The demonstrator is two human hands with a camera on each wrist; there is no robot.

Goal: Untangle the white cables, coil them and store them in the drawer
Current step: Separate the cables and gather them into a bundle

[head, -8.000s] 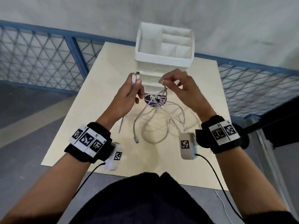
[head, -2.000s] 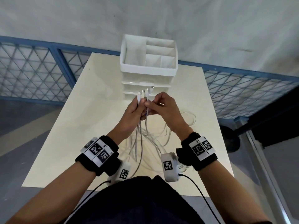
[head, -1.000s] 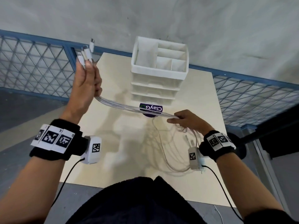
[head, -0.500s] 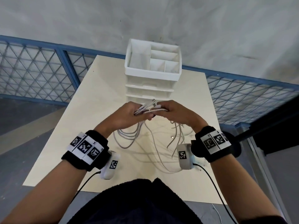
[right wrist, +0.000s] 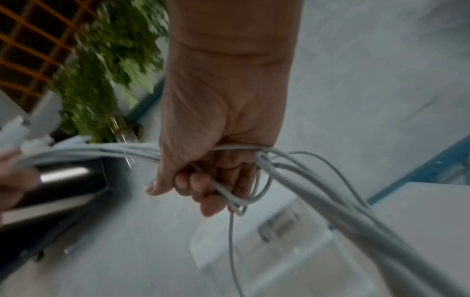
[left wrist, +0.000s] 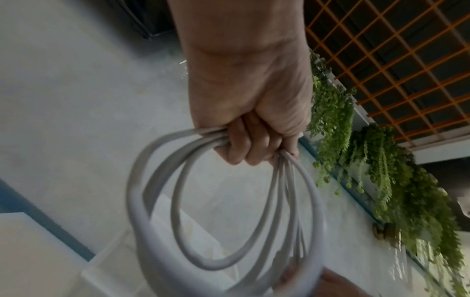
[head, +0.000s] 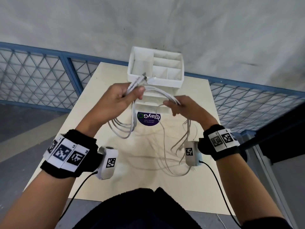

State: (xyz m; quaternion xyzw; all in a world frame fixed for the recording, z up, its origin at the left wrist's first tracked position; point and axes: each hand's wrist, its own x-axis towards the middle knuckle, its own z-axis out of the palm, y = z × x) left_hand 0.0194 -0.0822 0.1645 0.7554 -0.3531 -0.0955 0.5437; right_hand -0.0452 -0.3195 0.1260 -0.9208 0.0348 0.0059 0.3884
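the left hand (head: 118, 98) is closed around a bundle of white cables (head: 158, 93), fingers curled tight over them, with the plug ends (head: 142, 78) sticking out past the thumb toward the white organiser (head: 156, 80). below this hand the cables hang in a loop (head: 123, 129) above the table (head: 92, 129); the left wrist view shows several rounds of that loop (left wrist: 223, 201) running through the curled fingers (left wrist: 249, 144).

the right hand (head: 186, 109) grips the same bundle a little further along, fingers wrapped round it. the stretch of cable between the two hands arcs in front of the organiser's drawers (head: 151, 98). from the right hand loose strands (head: 166, 146) trail down and lie spread on the table near the person's body. in the right wrist view the strands (right wrist: 318, 193) cross each other beside the fingers (right wrist: 203, 186), and one thin strand hangs straight down.

the organiser stands at the far end of the table, its top compartments open to view. a round purple sticker (head: 148, 119) lies on the table just in front of it. both wrists carry black bands with printed markers.
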